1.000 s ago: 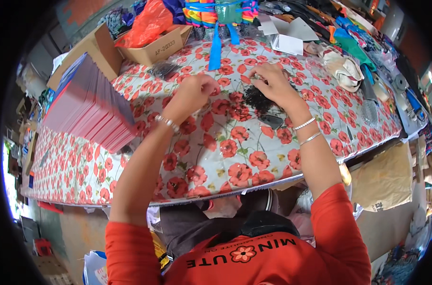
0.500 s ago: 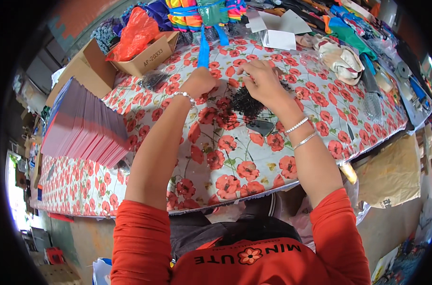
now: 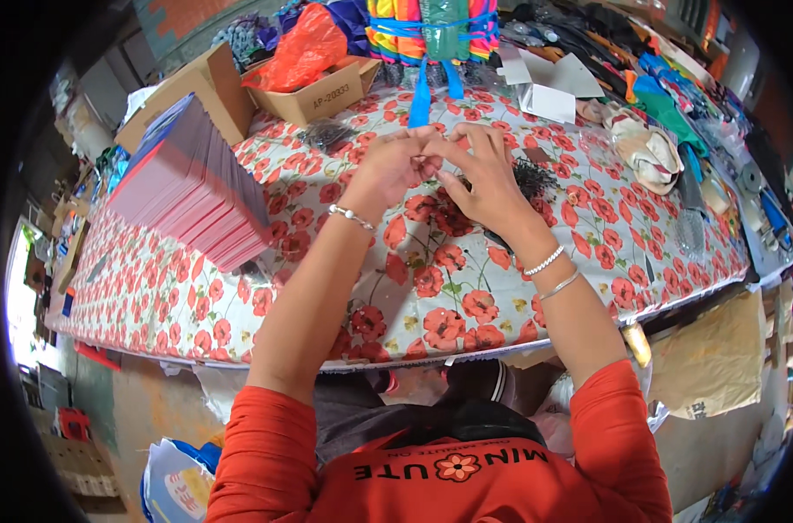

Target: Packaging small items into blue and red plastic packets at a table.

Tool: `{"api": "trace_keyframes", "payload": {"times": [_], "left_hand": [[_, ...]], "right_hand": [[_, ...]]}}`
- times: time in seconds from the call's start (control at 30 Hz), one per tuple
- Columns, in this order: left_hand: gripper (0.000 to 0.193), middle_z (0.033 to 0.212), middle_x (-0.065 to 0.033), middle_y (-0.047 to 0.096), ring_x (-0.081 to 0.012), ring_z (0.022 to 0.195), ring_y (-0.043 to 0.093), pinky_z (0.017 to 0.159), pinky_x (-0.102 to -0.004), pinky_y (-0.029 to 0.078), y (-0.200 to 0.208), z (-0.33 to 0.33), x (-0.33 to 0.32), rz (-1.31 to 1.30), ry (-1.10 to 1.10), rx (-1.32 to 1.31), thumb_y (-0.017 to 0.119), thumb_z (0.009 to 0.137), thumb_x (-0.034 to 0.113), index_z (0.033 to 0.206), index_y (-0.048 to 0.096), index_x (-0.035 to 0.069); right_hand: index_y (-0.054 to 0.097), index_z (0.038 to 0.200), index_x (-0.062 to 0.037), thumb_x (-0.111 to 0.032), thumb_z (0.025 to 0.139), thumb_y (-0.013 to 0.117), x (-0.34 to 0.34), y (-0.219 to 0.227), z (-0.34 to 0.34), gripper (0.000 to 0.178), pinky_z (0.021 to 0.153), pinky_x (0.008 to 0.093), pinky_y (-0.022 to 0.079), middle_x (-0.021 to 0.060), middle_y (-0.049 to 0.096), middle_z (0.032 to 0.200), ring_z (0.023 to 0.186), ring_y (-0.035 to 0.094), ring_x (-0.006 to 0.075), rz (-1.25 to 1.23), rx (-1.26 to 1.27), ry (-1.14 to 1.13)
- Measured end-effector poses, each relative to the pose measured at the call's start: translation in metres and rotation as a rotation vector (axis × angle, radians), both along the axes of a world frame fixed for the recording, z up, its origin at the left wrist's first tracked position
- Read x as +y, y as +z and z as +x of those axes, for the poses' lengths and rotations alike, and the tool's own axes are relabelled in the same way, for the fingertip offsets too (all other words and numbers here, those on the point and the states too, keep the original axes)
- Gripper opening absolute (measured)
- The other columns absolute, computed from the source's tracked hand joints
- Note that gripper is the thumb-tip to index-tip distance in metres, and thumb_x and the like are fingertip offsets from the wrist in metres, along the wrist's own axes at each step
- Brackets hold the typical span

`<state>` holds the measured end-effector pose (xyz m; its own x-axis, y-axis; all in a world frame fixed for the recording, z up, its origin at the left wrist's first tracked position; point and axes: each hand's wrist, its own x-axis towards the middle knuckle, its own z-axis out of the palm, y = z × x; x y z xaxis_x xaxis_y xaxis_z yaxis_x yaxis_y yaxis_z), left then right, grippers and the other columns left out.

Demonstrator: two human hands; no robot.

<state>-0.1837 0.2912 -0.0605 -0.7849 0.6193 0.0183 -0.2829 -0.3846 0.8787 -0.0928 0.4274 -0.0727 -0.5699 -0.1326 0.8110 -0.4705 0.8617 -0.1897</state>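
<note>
Two bare hands meet above a tabletop [image 3: 440,318] spread with white cloth printed with red poppies, just above the centre of the frame. The left hand [image 3: 396,168], a pale beaded bracelet [image 3: 353,216] at its wrist, has its fingers bent inward toward the fingertips of the right hand [image 3: 483,179], whose fingers arch over from the other side; whether either one grips anything small cannot be told. Just right of the right hand, partly hidden by it, lies a loose heap of thin black pieces [image 3: 536,177], right of the upper centre of the frame. At left rises a tall, leaning stack of thin pink-edged sheets [image 3: 196,196]. Beyond it, toward the upper left, an open brown cardboard box [image 3: 326,98] bears a bright orange-red plastic bag [image 3: 305,54], with a small clear plastic packet of dark contents [image 3: 325,134] lying just in front. A rainbow-coloured bundle tied with blue strips [image 3: 433,33] stands at the top centre, one blue end [image 3: 420,94] trailing onto the cloth. Folded white card [image 3: 551,89] sits to its right, while a crumpled cream cloth [image 3: 645,155] lies farther over, at the upper right.
</note>
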Motion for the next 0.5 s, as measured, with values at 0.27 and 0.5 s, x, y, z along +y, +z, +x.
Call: {"api": "trace_keyframes", "payload": {"times": [0.27,0.5], "left_hand": [[0.014,0.079,-0.0098,0.061,-0.0139,0.065,0.057,0.06,-0.022,0.047,-0.01,0.008,-0.019,-0.097,0.038,-0.014,0.058,0.085,0.003,0.099,0.058,-0.003],[0.017,0.088,-0.0081,0.062,-0.0121,0.071,0.059,0.063,-0.0213,0.048,0.001,0.017,-0.037,0.111,-0.012,-0.017,0.057,0.087,0.005,0.103,0.058,0.0]], "right_hand": [[0.059,0.107,-0.0157,-0.007,0.073,0.059,0.01,-0.001,0.0,0.035,0.094,0.0371,0.032,0.0071,0.049,0.113,0.104,0.04,0.027,-0.027,-0.06,0.013],[0.063,0.103,-0.0178,-0.013,0.077,0.06,-0.023,0.013,0.01,0.027,0.096,0.0404,0.029,0.0085,0.046,0.118,0.108,0.039,0.0299,0.086,0.049,0.02]]}}
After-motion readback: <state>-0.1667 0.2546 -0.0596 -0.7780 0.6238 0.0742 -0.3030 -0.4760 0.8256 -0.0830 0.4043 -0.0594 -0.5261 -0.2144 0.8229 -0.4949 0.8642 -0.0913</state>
